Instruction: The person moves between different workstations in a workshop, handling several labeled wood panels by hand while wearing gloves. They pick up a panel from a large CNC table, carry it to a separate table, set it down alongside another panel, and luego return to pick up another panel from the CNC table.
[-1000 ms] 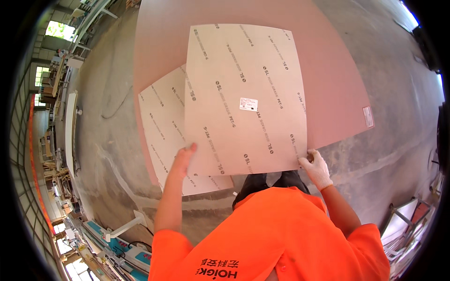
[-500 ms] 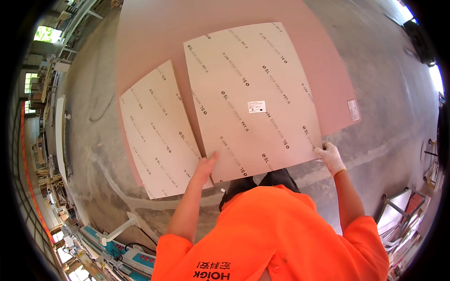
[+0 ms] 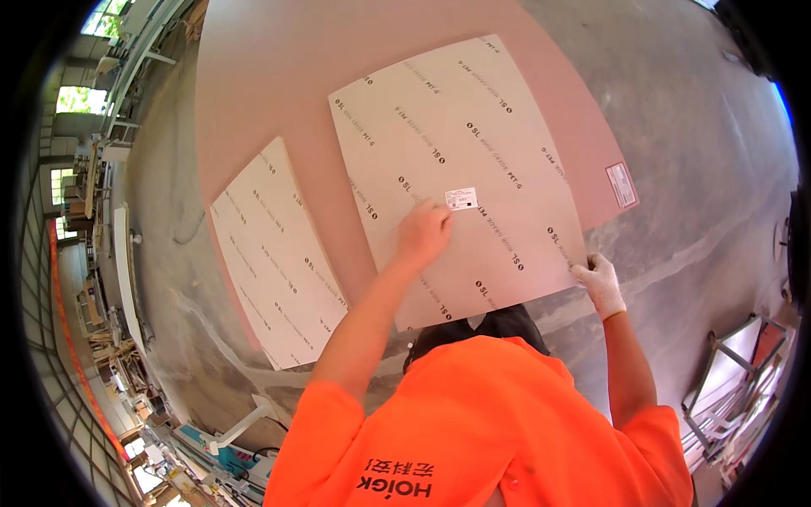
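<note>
One wide pink sheet [image 3: 338, 59] lies under the large printed panel [image 3: 465, 160], spreading past that panel's far edge and both sides. Smaller, another printed panel [image 3: 274, 262] lies apart, left of the large one. The gloved right hand [image 3: 601, 283] grips the large panel's near right corner; the bare left hand [image 3: 425, 232] sits near its middle, fingers bent, whether pinching I cannot tell, beside a white label [image 3: 461, 198].

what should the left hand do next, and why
Probably pinch the lower left corner of the white label and try lifting it gently: the left hand has its fingertips right by that corner, while the gloved right hand grips the printed panel at its near right corner, which should help steady it.
</note>
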{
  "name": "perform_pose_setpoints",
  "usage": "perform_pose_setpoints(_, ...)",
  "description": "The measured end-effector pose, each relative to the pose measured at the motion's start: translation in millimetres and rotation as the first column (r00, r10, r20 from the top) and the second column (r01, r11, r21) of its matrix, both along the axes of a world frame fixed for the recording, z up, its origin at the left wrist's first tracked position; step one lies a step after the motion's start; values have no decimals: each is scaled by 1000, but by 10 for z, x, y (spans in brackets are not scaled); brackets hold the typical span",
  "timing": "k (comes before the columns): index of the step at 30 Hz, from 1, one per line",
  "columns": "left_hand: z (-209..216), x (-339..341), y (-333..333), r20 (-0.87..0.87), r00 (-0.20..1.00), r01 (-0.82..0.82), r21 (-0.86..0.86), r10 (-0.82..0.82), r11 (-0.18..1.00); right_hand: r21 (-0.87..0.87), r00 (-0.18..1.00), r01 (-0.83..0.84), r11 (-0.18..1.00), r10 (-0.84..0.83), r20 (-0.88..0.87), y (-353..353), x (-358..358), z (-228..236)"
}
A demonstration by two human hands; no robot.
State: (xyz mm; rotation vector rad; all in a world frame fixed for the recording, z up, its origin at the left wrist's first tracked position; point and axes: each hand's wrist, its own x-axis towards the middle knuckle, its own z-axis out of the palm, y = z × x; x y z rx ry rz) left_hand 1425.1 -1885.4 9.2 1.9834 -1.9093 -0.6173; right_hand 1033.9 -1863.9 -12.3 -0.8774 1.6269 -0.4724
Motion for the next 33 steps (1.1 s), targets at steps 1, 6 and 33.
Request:
perform_pose_setpoints(1,-76,-68,-158,8,999,39,-90,-38,995,-16,1000,5,1000,-5,1,12,35,-29)
perform_pose_setpoints(6,-317,-195,-587,169,970,187,-53,-176,981,-52,1000,0,999,0,-7,31,55,-34)
perform_pose_setpoints(33,-307,-216,-730,253,884,394,49,-393,918,34,990,105,994,-108,93,160,-4,-86)
